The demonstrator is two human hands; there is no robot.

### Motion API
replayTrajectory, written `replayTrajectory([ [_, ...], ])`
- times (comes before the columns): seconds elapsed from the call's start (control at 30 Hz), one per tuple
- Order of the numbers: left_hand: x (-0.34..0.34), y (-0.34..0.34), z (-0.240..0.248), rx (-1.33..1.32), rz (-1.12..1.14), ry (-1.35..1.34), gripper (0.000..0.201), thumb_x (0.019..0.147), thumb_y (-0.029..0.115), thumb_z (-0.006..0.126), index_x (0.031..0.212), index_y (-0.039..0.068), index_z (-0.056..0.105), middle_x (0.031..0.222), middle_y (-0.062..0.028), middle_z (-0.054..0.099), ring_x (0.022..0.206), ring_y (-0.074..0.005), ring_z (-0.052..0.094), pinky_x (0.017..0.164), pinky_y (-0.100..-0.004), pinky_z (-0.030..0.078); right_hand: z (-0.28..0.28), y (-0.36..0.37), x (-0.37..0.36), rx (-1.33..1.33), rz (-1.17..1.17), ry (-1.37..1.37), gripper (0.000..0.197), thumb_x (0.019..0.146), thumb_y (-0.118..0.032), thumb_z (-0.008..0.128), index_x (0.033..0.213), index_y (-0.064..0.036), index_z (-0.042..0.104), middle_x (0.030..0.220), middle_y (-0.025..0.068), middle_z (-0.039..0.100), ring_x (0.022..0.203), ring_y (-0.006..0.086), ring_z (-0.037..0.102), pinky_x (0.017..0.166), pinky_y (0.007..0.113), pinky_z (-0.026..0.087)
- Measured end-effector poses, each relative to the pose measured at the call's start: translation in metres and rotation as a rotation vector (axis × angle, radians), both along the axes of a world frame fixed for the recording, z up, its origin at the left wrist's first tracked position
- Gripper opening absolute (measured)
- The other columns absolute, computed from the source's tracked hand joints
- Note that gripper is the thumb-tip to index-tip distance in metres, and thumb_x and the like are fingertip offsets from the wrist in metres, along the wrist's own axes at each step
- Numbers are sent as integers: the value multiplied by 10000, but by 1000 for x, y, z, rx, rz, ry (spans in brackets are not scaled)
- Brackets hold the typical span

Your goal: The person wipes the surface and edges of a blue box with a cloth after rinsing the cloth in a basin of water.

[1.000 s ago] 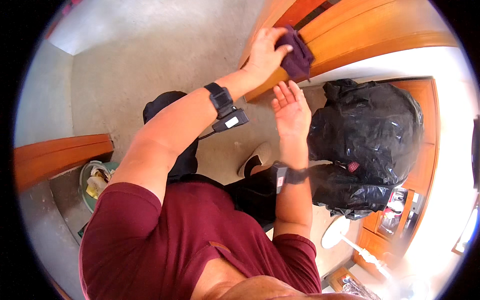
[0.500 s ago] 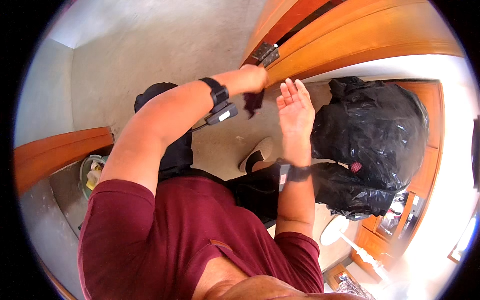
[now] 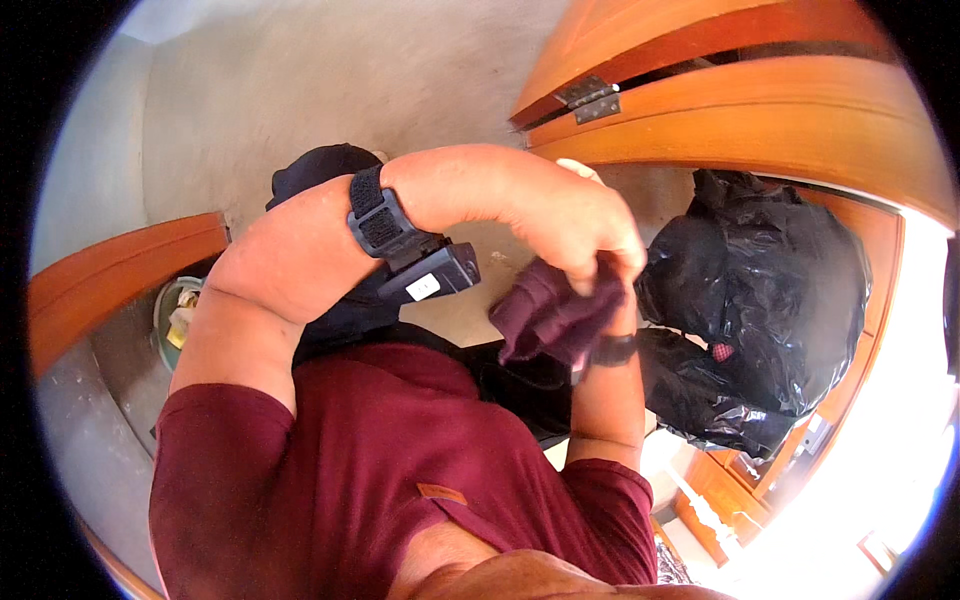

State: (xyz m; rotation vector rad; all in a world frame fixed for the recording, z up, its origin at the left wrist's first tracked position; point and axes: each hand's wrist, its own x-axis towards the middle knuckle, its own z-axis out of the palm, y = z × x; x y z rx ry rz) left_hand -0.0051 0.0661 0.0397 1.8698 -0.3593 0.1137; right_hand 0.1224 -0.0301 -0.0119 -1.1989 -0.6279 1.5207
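My left hand [image 3: 595,230] reaches across in front of my body, its fingers pinched on a dark maroon cloth [image 3: 555,310]. The cloth hangs crumpled from the fingertips, in front of my right wrist. Behind it rises my right forearm [image 3: 610,410], wearing a black strap. Most of my right hand [image 3: 579,168] is covered by the left one; only pale fingertips show above it, so its grip is hidden. A black strap with a small box-shaped device [image 3: 430,280] sits on my left forearm.
An orange-brown wooden door [image 3: 720,105] with a dark metal hinge [image 3: 590,98] stands ahead on the right. Black plastic sheeting [image 3: 770,300] covers something bulky beside my right arm. At left are a wooden edge [image 3: 130,265] and a greenish bucket [image 3: 163,325] with things inside.
My left hand has come away from the door's hinged edge and moved right and nearer with the cloth, now overlapping my right hand, which was held up open before.
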Motion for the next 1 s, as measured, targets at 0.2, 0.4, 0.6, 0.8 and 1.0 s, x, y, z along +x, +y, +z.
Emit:
replayTrajectory([
  [0.2,3,-4,26,-717,124,38,271,784,64,666,1040,8,601,902,-22,650,853,-89,580,784,-265,467,3,18,-39,-105,131,-48,304,918,-195,525,1172,-28,518,1093,122,615,974,187,591,850,311,473],
  [0.4,1,-29,31,-1408,623,-23,271,766,109,588,997,-34,591,783,-46,609,719,-140,573,643,-254,452,-33,38,-66,-391,223,32,248,941,-218,513,1131,-62,545,1064,102,625,967,166,589,810,281,462],
  [0.6,-12,-25,48,-1677,505,-41,409,863,148,494,1223,-36,430,1011,-124,587,981,-220,556,869,-300,428,-51,29,-89,-264,669,-573,263,887,-216,565,1116,-88,567,1045,118,639,902,253,619,767,355,496],
  [0.8,-20,-1,69,-1635,615,-94,427,974,298,413,1246,-32,404,1042,-174,600,979,-241,571,878,-315,435,-56,23,-98,47,1127,-1360,294,834,-246,631,1084,-99,577,995,137,633,903,324,620,750,405,504],
  [1.0,-14,14,62,-1476,488,-73,682,950,460,435,1306,-104,289,1185,-269,501,1133,-301,491,977,-349,373,-70,38,-91,107,1187,-1322,297,835,-232,629,1089,-89,572,985,137,631,902,319,618,753,401,500],
])
